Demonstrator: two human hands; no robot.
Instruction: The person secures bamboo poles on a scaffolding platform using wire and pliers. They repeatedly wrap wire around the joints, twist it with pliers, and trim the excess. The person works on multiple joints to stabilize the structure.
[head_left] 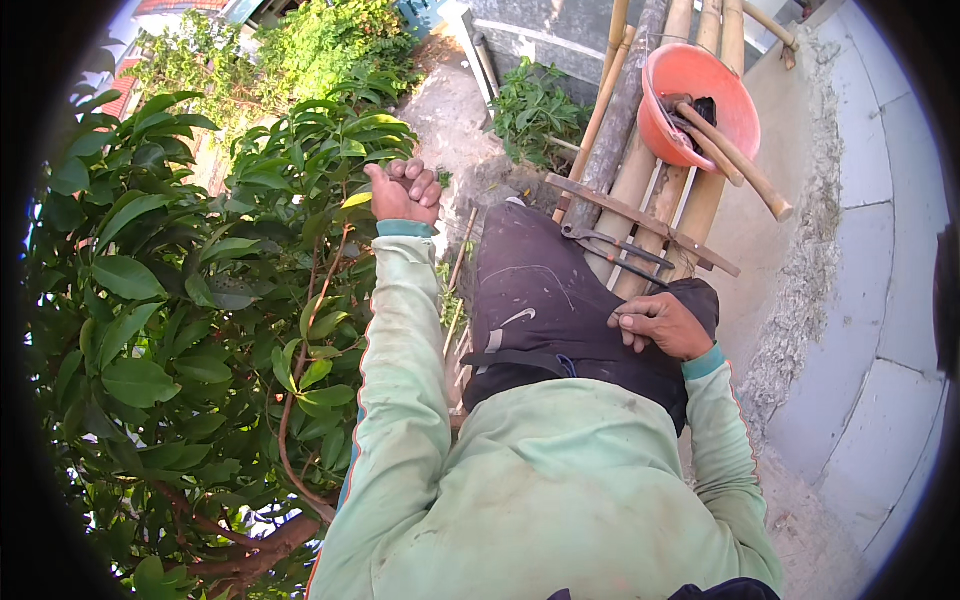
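My left hand [405,190] is raised beside the leafy branches, its fingers curled closed; whatever may be inside them is hidden. Over my dark trousers [530,270], close to the right knee, my right hand [660,325] has thumb and fingers pressed together, and I cannot make out anything in them. A pair of pincers [620,252] with dark handles lies on the bamboo poles [632,180] just beyond my right hand. Across those poles runs a narrow wooden board [645,225]. Further off, an orange-red plastic basin [742,112] holds wooden-handled tools [735,160] and something black.
A leafy tree [140,330] crowds my left side. On the right stands a pale block wall [860,300] with rough mortar [800,300] along it. Ground [455,110] shows far below, with a green shrub [540,110] beside a grey wall [540,50].
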